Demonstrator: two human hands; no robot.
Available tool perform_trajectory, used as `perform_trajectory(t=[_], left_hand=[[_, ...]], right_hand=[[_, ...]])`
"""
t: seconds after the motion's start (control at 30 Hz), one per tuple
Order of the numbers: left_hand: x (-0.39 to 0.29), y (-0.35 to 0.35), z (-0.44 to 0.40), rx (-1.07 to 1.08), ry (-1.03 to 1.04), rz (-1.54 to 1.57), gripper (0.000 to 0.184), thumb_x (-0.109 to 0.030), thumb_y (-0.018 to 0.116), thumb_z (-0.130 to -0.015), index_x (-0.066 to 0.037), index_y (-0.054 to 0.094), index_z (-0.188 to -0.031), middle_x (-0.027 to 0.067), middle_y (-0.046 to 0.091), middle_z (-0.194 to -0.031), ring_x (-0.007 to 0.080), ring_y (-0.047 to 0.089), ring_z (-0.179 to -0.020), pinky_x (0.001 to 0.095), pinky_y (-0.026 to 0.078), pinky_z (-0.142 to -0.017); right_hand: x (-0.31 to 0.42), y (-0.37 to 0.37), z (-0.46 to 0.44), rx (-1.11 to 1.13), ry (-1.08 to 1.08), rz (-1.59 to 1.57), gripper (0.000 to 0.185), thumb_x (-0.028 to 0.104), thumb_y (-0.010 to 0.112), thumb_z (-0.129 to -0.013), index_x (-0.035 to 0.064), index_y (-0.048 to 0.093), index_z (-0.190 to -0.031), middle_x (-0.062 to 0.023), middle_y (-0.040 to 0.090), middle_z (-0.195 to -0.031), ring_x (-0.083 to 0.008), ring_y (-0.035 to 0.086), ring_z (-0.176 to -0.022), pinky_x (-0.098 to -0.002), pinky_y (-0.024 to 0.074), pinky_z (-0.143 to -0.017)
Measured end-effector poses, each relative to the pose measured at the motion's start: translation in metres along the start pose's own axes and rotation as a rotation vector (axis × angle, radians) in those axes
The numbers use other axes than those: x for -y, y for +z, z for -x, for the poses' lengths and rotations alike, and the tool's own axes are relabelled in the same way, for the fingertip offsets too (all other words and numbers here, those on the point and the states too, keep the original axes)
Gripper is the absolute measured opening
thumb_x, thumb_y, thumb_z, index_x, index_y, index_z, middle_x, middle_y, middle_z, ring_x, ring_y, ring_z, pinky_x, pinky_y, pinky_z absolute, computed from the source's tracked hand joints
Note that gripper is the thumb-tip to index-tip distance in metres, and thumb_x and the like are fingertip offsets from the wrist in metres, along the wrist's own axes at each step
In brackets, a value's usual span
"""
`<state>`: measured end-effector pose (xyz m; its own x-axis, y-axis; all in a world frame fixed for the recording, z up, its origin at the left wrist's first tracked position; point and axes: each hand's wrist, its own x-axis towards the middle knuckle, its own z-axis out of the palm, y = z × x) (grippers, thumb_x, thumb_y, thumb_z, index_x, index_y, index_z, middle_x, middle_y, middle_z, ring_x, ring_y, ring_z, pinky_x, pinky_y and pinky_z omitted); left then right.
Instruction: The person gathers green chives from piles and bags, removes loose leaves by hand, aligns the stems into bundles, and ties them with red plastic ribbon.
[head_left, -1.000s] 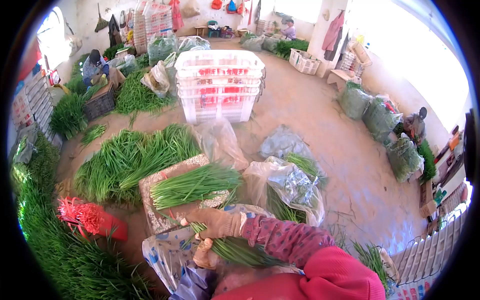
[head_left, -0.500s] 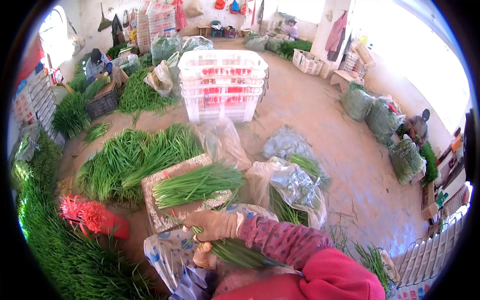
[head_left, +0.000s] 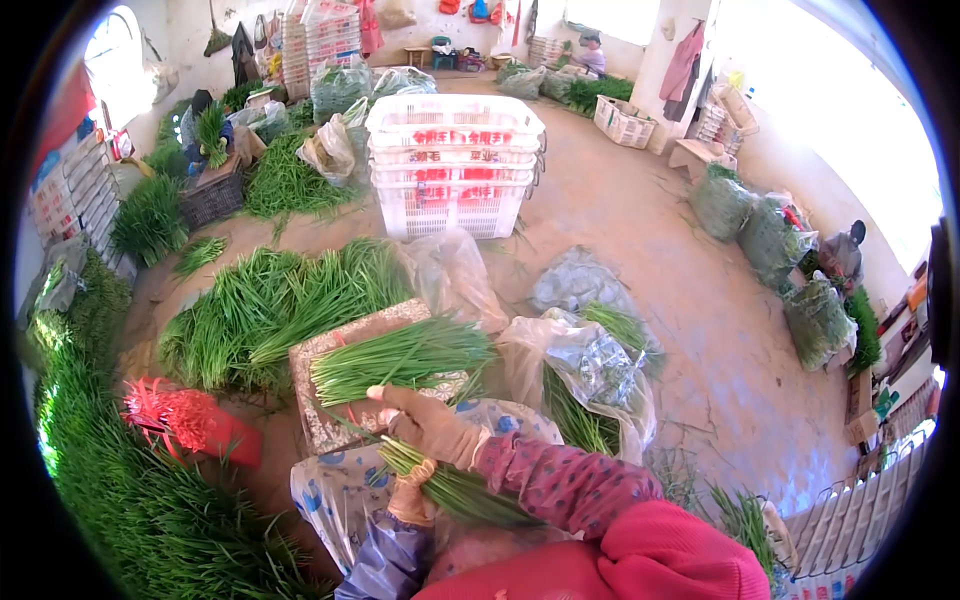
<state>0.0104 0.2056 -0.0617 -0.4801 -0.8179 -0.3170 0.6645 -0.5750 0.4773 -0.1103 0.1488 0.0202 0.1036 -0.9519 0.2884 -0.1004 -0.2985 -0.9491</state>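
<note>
A bunch of long green stalks, like garlic chives, lies slantwise over my lap, pale ends to the left. My left hand, gloved in tan, is closed around it near those ends. Just above the pale ends is my right hand, also gloved, its fingers stretched out and apart. Beyond it, a loose heap of the same stalks rests on a speckled board. A plastic sheet with blue prints covers my lap.
Left of the board stands a red container with red ties. A big pile of stalks is behind the board. Stacked white crates stand ahead, and a clear plastic bag of stalks to the right. Other people sit farther off.
My right hand has lifted off the pale stalk ends and its fingers have opened. My left hand still grips the bunch. A person at the far left has raised a bunch of greens.
</note>
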Motion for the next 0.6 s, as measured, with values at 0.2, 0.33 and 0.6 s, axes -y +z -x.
perform_trajectory(t=[0.2,0.33,0.6], left_hand=[[-0.023,0.03,0.003,0.028,0.186,0.142,0.027,-0.018,0.07,-0.081,-0.008,0.061,-0.105,0.0104,0.066,-0.094,0.0281,0.063,-0.094,0.0476,0.051,-0.091],[-0.053,0.013,-0.005,-0.061,0.348,0.14,0.029,-0.016,0.068,-0.083,-0.007,0.059,-0.109,0.0123,0.066,-0.092,0.0286,0.061,-0.098,0.0463,0.05,-0.093],[-0.053,0.013,-0.017,0.201,0.263,0.222,0.027,-0.015,0.068,-0.084,-0.008,0.058,-0.108,0.0112,0.064,-0.102,0.0281,0.058,-0.104,0.0495,0.045,-0.099]], right_hand=[[0.013,-0.082,0.009,0.429,0.04,0.121,0.033,0.011,0.056,-0.088,0.0092,0.055,-0.121,-0.0105,0.064,-0.099,-0.0231,0.063,-0.087,-0.0371,0.0505,-0.079],[-0.032,-0.272,-0.04,0.277,0.048,1.335,0.026,0.019,0.059,-0.081,0.0134,0.065,-0.105,-0.0076,0.068,-0.096,-0.0297,0.064,-0.095,-0.0393,0.0503,-0.087],[0.054,-0.254,-0.027,-0.074,0.334,0.752,0.04,0.027,0.065,-0.085,0.0064,0.057,-0.117,-0.0153,0.066,-0.105,-0.0269,0.064,-0.096,-0.0377,0.0502,-0.083]])
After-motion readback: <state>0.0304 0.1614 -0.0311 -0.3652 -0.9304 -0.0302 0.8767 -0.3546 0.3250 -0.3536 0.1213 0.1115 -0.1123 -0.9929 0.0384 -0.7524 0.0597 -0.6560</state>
